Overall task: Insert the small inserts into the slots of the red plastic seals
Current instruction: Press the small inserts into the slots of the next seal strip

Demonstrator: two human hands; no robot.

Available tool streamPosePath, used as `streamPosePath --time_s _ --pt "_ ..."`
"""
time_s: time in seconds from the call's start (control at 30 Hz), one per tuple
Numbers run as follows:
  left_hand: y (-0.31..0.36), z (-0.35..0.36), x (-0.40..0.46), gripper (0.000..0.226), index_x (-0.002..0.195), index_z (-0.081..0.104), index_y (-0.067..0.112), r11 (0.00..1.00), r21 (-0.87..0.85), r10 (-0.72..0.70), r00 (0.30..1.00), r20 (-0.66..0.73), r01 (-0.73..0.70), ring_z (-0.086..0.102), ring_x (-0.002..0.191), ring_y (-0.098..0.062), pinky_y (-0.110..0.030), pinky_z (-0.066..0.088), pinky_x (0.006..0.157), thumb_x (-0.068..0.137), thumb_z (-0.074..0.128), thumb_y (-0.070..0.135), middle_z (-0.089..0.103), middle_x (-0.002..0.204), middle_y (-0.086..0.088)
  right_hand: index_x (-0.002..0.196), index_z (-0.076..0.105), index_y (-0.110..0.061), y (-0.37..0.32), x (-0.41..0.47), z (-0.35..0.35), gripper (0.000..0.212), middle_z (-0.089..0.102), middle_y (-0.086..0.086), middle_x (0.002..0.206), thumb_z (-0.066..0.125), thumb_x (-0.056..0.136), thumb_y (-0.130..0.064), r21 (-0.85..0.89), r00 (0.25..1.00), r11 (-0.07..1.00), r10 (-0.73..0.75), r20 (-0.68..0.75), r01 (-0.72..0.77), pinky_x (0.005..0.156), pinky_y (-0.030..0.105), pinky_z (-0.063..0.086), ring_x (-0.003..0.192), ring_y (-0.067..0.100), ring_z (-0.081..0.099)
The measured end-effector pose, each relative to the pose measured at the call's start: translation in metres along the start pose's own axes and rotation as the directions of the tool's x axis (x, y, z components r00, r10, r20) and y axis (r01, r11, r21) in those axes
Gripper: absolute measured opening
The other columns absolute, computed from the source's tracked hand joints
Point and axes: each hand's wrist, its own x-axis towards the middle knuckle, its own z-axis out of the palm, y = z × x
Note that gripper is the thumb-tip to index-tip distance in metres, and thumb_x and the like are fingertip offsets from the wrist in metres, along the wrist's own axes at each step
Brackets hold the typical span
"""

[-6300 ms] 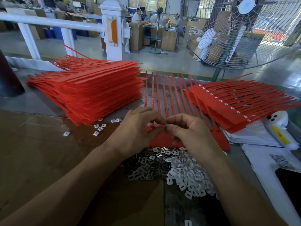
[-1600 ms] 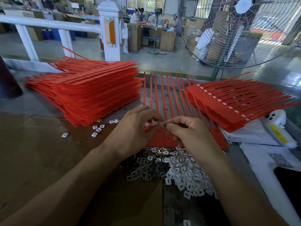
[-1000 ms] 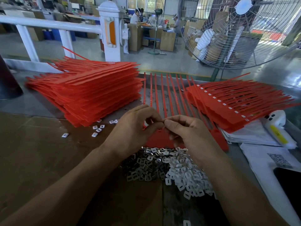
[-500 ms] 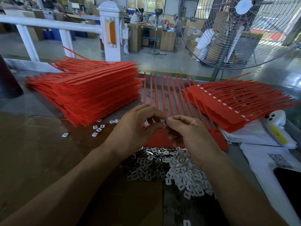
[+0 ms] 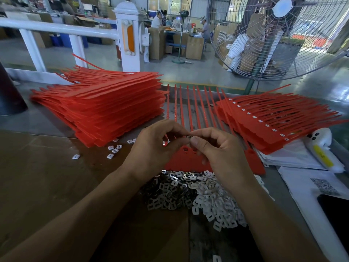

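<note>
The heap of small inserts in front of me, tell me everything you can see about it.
The heap of small inserts is a loose pile of flat, rounded-rectangular pieces, each with a slot-like hole. Those on its left look like shiny metal; those on its right look white and matte. It lies on the table just near of the red seal strip, spilling toward the right forearm, which passes over its right part. Neither hand touches it.

insert (image 5: 188, 137) between fingers (image 5: 196, 143) too small to tell, seal sheet (image 5: 179, 161) (near edge) hidden by hands
</note>
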Motion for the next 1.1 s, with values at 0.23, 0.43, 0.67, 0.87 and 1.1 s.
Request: streamPosePath --time_s 0.23,0.43,0.67,0.87,1.1 --pt "-0.0005 0.0011 -0.0004 0.009 0.099 0.071 0.028 0.999 -0.038 -0.029 1.000 0.006 0.030 0.067 0.086 -0.014 -0.039 0.054 0.074 0.091 0.075 0.027 0.069 0.090 0.016 0.097 0.078 -0.032 0.0002 -0.0009 0.0005 0.008 0.074 -0.002 0.081 0.072 0.094 -0.028 -0.001 1.000 1.000 -0.009 -0.016 0.009 0.059 0.022 0.054 0.065 0.007 0.062" --pt "0.0000 0.0011 -0.0008 0.009 0.099 0.071 0.031 1.000 -0.009 -0.015 1.000 0.011 0.015 0.066 0.088 -0.015 -0.037 0.053 0.074 0.090 0.074 0.031 0.068 0.092 0.016 0.096 0.078 -0.033 0.0007 -0.0006 -0.0001 0.008 0.073 0.001 0.079 0.072 0.095 -0.027 -0.031 1.000 0.999 -0.011 -0.029 0.010 0.059 0.027 0.055 0.064 0.013 0.061" --pt "0.0002 0.0017 -0.0005 0.009 0.099 0.070 0.032 0.999 0.034 -0.008 1.000 -0.002 0.008 0.065 0.089 -0.013 -0.027 0.050 0.073 0.091 0.074 0.031 0.067 0.093 0.017 0.096 0.078 -0.031 0.0004 -0.0005 -0.0009 0.007 0.070 -0.010 0.070 0.072 0.094 -0.030 -0.019 0.999 0.999 0.030 -0.024 -0.030 0.058 0.019 0.052 0.061 0.004 0.060" --pt "0.0042 0.0018 -0.0003 0.008 0.096 0.069 0.032 0.995 0.100 0.020 1.000 -0.001 -0.020 0.063 0.089 -0.008 -0.022 0.048 0.075 0.090 0.073 0.029 0.065 0.093 0.019 0.091 0.077 -0.018 -0.0005 0.0006 -0.0003 0.012 0.072 -0.005 0.074 0.070 0.097 -0.027 0.056 0.990 0.989 0.140 -0.004 -0.140 0.056 0.022 0.051 0.061 0.007 0.059" --pt "0.0056 0.0010 -0.0013 0.013 0.103 0.067 0.030 0.983 0.182 0.013 0.999 0.034 -0.019 0.060 0.093 -0.007 -0.020 0.047 0.077 0.091 0.070 0.032 0.063 0.097 0.018 0.088 0.075 -0.013 -0.0010 0.0032 -0.0010 0.018 0.069 -0.001 0.073 0.069 0.097 -0.028 0.086 0.977 0.973 0.211 0.019 -0.212 0.053 0.023 0.048 0.059 0.010 0.055"
